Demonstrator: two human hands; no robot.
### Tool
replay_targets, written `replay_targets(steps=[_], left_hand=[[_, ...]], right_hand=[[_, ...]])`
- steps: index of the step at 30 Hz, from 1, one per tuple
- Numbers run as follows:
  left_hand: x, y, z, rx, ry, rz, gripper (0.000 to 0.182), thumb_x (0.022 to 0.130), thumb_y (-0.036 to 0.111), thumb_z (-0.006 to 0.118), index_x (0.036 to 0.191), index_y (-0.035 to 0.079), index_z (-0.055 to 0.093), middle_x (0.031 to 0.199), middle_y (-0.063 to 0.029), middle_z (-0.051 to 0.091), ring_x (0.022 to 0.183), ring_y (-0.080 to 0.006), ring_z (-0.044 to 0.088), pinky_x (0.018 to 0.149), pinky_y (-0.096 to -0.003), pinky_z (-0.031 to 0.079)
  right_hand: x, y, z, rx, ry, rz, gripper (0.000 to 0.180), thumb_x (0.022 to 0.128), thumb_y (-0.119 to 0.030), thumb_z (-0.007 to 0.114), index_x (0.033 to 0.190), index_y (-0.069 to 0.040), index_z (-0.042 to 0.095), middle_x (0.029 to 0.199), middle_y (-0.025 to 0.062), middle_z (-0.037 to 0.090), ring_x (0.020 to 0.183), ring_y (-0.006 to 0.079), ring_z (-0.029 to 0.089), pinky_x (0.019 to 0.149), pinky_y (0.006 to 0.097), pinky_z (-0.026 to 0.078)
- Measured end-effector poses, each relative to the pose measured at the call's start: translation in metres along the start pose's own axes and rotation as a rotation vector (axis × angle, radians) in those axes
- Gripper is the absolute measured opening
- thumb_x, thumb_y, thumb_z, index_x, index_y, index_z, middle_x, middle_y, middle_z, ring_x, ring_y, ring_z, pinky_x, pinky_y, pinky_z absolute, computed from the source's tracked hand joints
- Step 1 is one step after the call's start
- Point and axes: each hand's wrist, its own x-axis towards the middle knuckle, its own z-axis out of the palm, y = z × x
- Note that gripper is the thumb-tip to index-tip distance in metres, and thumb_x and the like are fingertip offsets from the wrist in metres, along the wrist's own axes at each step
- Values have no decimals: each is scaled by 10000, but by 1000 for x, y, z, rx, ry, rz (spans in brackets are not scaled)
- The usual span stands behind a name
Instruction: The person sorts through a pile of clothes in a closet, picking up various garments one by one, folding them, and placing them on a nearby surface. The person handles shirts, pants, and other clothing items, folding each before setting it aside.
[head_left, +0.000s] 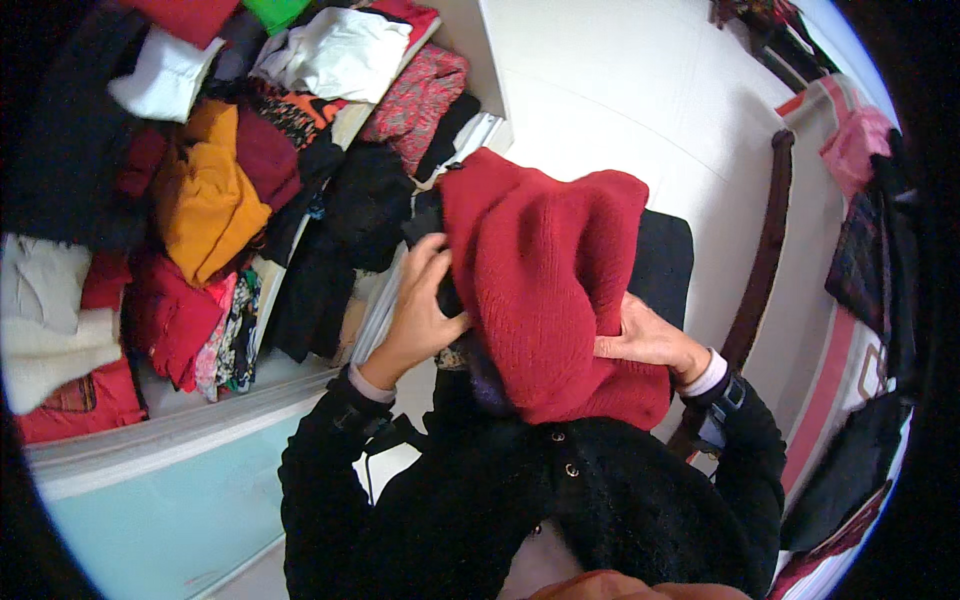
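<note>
A red ribbed knit garment (540, 292) is bunched in front of my black button-up top (525, 495). My right hand (649, 337) grips a fold at its right side, with the thumb lying over the knit. At the left edge of the garment is my left hand (424, 307), its thumb and fingers curved apart around a dark patch of cloth. Whether those fingertips pinch anything is hidden. A black flat item (664, 262) shows behind the garment on the right.
Open shelves at left hold piled clothes, among them a mustard garment (210, 210), a white one (337, 52) and a red patterned one (420, 105). Below them is a pale blue panel (172, 495). A dark wooden rail (765, 247) edges a striped bed surface (817, 405) with clothes at right.
</note>
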Motion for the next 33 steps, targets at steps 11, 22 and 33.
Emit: replay_targets(steps=[11, 22, 33], left_hand=[[206, 111, 4, -547, 165, 675, 734, 832, 170, 703, 1410, -79, 326, 1387, -249, 446, 1306, -351, 439, 1094, -408, 355], [322, -146, -98, 384, 470, 115, 841, 693, 399, 809, 1330, -19, 454, 1325, -253, 472, 1226, -398, 453, 1055, -449, 363], [314, -166, -128, 854, 301, -254, 258, 721, 160, 656, 895, -31, 664, 866, -260, 668, 758, -430, 656, 721, -497, 528]], right_hand=[[-18, 24, -134, 399, 396, 127, 637, 859, -176, 713, 1392, 9, 419, 1354, 134, 544, 1205, 261, 547, 999, 381, 451], [79, 113, -358, -1285, 737, 277, 607, 835, -194, 719, 1372, -63, 468, 1284, 189, 584, 1195, 341, 553, 1014, 399, 428], [338, -24, -183, -1007, 263, -618, 469, 808, -161, 710, 1241, -34, 582, 1264, 189, 580, 1208, 344, 529, 1051, 449, 399]])
